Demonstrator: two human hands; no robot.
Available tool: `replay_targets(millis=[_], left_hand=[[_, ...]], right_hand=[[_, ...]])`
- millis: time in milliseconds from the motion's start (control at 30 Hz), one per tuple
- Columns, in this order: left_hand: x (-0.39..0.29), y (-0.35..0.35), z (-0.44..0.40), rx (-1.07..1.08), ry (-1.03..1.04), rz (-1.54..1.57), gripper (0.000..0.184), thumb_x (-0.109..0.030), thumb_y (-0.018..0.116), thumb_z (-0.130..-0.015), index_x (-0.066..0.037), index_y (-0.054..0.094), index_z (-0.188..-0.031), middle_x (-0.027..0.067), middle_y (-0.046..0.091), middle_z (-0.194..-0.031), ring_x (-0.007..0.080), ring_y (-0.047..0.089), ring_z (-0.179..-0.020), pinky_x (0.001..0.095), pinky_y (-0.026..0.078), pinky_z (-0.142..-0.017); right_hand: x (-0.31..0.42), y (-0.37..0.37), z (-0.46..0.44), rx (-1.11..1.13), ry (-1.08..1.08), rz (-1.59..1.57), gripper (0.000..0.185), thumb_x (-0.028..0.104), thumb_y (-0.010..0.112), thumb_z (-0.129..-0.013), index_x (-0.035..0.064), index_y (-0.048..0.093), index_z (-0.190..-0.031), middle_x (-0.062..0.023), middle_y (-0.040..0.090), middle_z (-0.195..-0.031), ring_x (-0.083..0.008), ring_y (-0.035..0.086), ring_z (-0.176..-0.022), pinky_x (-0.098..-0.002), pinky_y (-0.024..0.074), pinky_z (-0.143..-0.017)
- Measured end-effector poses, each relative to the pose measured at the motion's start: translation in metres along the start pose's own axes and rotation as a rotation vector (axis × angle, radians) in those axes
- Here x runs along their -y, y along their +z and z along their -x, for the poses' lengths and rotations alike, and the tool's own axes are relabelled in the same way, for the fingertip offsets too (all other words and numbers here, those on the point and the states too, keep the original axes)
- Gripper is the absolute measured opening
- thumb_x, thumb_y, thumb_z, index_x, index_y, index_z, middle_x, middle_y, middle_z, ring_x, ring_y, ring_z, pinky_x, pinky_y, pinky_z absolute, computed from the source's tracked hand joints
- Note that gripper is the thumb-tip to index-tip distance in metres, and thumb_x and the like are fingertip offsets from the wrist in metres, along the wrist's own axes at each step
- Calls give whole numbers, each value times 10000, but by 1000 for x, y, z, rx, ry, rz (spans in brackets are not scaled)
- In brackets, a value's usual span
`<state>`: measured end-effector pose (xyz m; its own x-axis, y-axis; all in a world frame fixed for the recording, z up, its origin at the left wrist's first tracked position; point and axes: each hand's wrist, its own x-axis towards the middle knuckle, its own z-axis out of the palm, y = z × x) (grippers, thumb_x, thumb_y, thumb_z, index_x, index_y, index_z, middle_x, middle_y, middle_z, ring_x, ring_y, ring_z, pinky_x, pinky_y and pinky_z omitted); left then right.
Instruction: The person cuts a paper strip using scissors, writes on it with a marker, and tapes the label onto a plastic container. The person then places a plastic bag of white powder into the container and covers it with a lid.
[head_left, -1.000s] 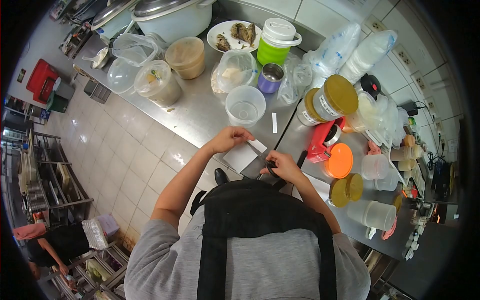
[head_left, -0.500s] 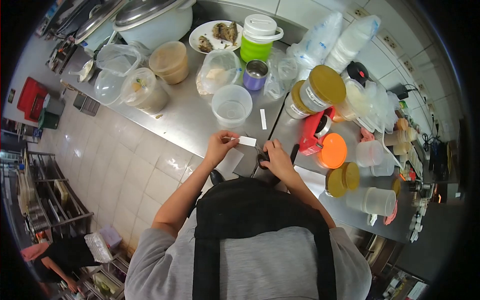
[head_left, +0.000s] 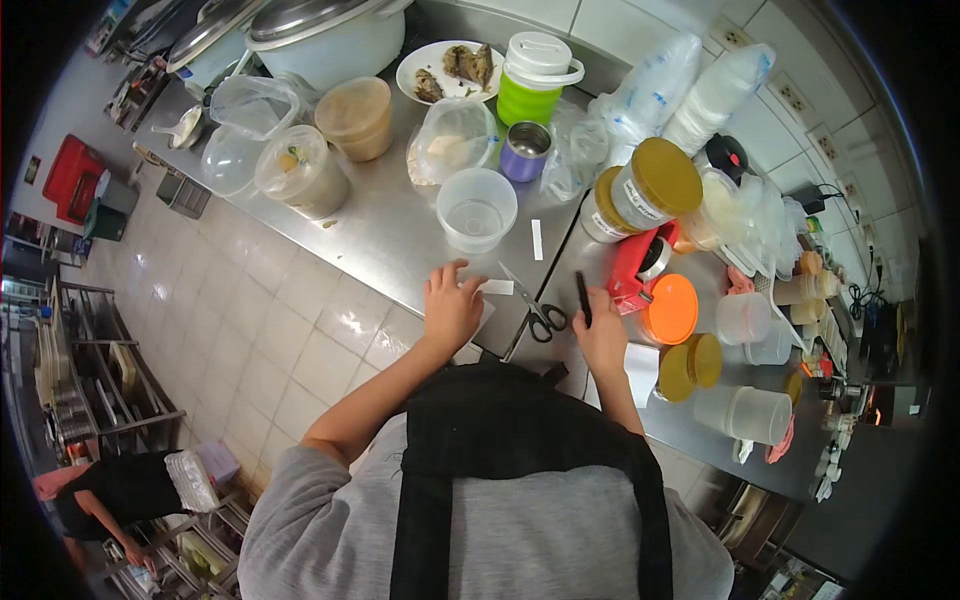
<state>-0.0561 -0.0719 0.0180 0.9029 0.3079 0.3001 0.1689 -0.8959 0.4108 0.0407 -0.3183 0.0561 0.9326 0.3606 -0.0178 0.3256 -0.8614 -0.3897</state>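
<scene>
My left hand [head_left: 452, 305] is at the counter's front edge with its fingers apart, over the left end of a small white paper strip [head_left: 498, 287]. My right hand [head_left: 601, 330] is closed on a black marker [head_left: 582, 290] that points away from me. Between the hands, scissors [head_left: 545, 318] with black handles lie slightly spread on the steel. A second white strip [head_left: 537, 240] lies farther back, right of a clear plastic tub [head_left: 476, 210]. White paper [head_left: 637, 372] is partly covered by my right forearm.
A red tape dispenser [head_left: 632, 270], an orange lid [head_left: 670, 309] and gold-lidded jars [head_left: 655, 185] stand at the right. Behind the tub are a purple cup [head_left: 525, 152], a green jug [head_left: 527, 95] and a plate of food [head_left: 410, 68]. Another person [head_left: 120, 500] works at lower left.
My right hand has let go of the scissors, moved right and taken the black marker. My left hand has put the strip down on the counter and opened its fingers over it.
</scene>
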Motion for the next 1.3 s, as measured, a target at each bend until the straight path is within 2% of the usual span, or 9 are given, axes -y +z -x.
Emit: replay_targets(millis=[67,200,300,400,700,833,967,1067,1300], left_hand=[[-12,-24,-9,17,152,208,475,-101,708,-832,-196,621,-1289,124,527,-1334,324,562,-1112,450,489,-913],[-26,-35,-14,73,168,617,668,-70,682,-894,-167,404,-1494,159,492,-1392,342,555,-1161,425,492,-966],[-24,-36,-11,401,-294,1068,632,-158,654,-954,-67,352,-1501,185,513,-1361,341,586,-1150,424,486,-965],[-23,-43,-11,116,39,747,599,-191,648,-975,-40,367,-1482,175,545,-1324,278,636,-1067,372,519,-903],[-30,-68,-12,912,-289,1122,464,-467,420,-1068,-39,596,-1032,1,529,-812,99,497,-774,279,446,-705],[-32,-47,5,825,-177,945,531,-490,393,-1068,-7,578,-949,51,570,-788,185,548,-745,334,452,-682],[19,-45,27,469,-144,146,297,-285,550,-1009,7,577,-955,172,659,-967,390,618,-904,445,502,-825],[47,-34,35,340,160,74,222,-152,641,-900,-25,601,-1078,151,624,-1167,343,592,-969,427,499,-876],[33,-7,32,304,257,-130,682,-96,665,-749,-115,506,-1412,27,467,-1460,242,565,-946,373,514,-853]], right_hand=[[10,-10,-1,-90,-374,18,388,162,674,-897,51,543,-1245,-199,673,-1031,-372,655,-944,-412,516,-804],[41,-7,-13,262,-247,-702,336,163,678,-920,38,605,-1223,-111,676,-967,-216,650,-889,-329,512,-797],[50,5,-28,396,-118,-965,319,166,676,-945,24,596,-1219,-64,672,-958,-135,623,-886,-287,486,-792],[64,-1,-33,484,-108,-1033,271,142,677,-948,18,580,-1169,-41,659,-956,-106,597,-851,-267,469,-762],[75,2,-27,737,42,-1368,184,217,606,-945,99,466,-921,-1,515,-822,-64,507,-629,-210,357,-531],[59,20,-26,792,121,-1390,99,155,517,-905,100,483,-980,-1,502,-757,-83,470,-516,-232,328,-459],[-8,37,-64,265,297,-1805,70,148,520,-914,93,527,-959,-1,514,-716,-89,488,-510,-234,355,-449],[16,13,-63,92,328,-1551,119,200,545,-957,85,554,-926,-7,539,-688,-91,527,-529,-238,397,-462],[66,70,-53,264,1,-1206,240,231,685,-950,49,558,-857,-4,558,-647,-77,560,-593,-254,435,-503]])
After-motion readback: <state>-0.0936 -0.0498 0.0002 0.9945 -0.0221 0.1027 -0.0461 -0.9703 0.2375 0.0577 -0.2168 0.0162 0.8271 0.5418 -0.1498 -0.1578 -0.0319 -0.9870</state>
